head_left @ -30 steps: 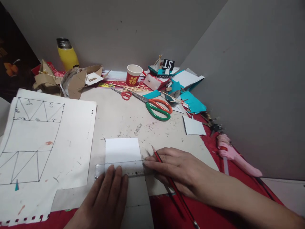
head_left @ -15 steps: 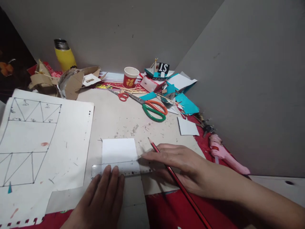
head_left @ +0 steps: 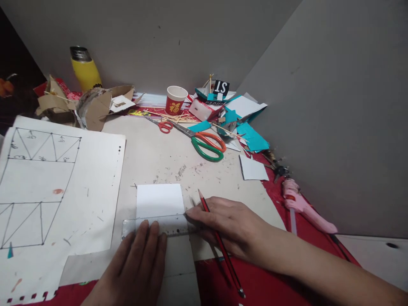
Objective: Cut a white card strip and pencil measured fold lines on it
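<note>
My left hand lies flat with its fingers stretched over a clear ruler, pressing it down near its left end. Under the ruler is a strip of white card, its far part showing beyond the ruler's edge. At the ruler's right end, my right hand rests its thumb and fingertips by the card's edge. A red and black pencil is tucked between that hand's fingers, its point facing up and away from the card. The right hand's lower fingers are partly hidden.
Paper with drawn triangles lies left. Green-and-orange scissors, small red scissors and a paper cup stand or lie behind. Rightward are a white card piece and a pink glue gun. A yellow bottle stands back left.
The pencil has swung in my right hand, so its back end now shows and its point sits slightly lower. The left hand and ruler have stayed nearly still; the view has shifted slightly.
</note>
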`<state>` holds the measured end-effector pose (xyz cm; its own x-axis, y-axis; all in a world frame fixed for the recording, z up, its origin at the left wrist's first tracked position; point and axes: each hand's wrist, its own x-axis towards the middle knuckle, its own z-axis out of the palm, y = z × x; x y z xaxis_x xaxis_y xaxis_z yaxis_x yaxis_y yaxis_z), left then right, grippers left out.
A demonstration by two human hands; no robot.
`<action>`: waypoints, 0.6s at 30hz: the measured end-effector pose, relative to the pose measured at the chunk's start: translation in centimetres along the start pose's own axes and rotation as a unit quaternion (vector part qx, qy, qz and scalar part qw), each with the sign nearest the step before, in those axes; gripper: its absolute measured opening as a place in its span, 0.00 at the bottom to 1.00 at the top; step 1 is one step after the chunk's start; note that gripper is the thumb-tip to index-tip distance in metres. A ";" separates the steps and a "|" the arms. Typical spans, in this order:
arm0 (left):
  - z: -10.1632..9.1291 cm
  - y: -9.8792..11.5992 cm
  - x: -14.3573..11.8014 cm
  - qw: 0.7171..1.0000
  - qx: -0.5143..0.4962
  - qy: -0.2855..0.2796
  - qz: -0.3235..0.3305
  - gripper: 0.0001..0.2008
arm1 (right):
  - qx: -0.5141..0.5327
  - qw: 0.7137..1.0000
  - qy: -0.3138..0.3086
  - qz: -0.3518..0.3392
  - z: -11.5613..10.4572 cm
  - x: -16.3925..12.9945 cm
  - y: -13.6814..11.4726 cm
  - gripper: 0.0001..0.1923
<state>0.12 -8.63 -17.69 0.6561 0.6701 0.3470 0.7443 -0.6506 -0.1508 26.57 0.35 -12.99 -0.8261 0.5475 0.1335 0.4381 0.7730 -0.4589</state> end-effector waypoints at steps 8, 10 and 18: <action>-0.2 0.3 -0.1 1.000 -0.006 -0.018 -0.012 0.24 | -0.006 1.000 0.008 -0.016 0.1 0.1 -0.3 0.22; -0.2 0.4 -0.1 1.000 -0.006 -0.021 -0.016 0.25 | -0.003 1.000 0.010 -0.020 0.1 0.1 -0.3 0.23; -0.5 0.1 0.0 0.999 -0.001 -0.035 0.001 0.28 | -0.006 0.999 0.020 -0.038 0.4 -0.2 -0.1 0.23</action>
<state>0.16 -8.85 -17.27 0.6643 0.6924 0.2816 0.7432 -0.6520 -0.1501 26.55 0.06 -13.38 -0.8428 0.4988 0.2022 0.3788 0.8166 -0.4356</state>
